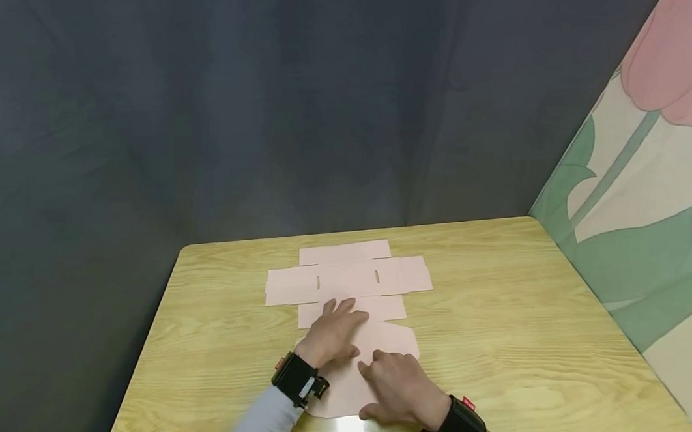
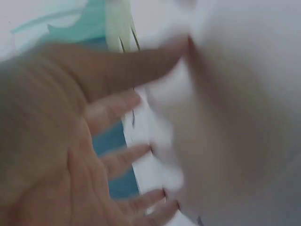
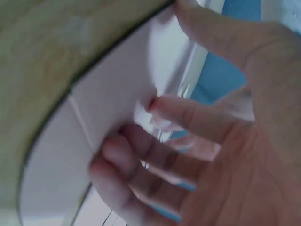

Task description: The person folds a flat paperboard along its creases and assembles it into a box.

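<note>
Card [image 1: 349,389] (pink) lies under left hand [image 1: 331,335], right hand [image 1: 400,386] seemingly touching.

Black wrist units [image 1: 290,375], red tabs [image 1: 468,403]; left sleeve [image 1: 260,424] seemingly pale grey.

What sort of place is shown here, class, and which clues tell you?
Probably a curtained-off tabletop workspace: a wood-grain table, a dark curtain hanging behind it, and slotted pale card laid out flat.

High forward-down head view, close wrist views, shared card [image 1: 345,393]
</note>
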